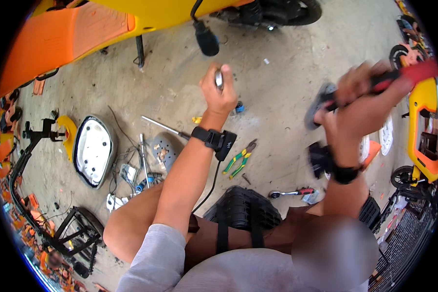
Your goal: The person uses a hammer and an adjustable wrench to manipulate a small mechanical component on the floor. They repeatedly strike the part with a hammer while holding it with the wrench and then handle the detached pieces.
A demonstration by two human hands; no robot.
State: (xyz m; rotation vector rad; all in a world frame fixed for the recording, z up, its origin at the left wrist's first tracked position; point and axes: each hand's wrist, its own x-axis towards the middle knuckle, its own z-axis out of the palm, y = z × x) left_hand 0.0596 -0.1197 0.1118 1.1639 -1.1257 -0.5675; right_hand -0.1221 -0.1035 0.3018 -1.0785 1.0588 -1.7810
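My left hand [218, 95] is closed in a fist around a shiny metal piece [219, 80]. Only its rounded end shows between thumb and fingers, so I cannot make out its kind. Off to the right, my right hand [357, 109] is raised and smeared by motion. Its fingers wrap a red and black tool [418, 73], too blurred to name. On the concrete floor, a small blue part [239, 107] lies close beside my left wrist. Pliers with green and yellow handles [238, 159] lie between my feet, and a ratchet wrench with a red and black handle [292, 192] is nearer me.
A yellow and orange scooter [102, 29] stands across the far side, its black mirror or grip [207, 40] hanging near my left hand. At left are a white-lined shell [93, 152], a long screwdriver [163, 125] and loose cables. More scooter frames [423, 131] stand at right.
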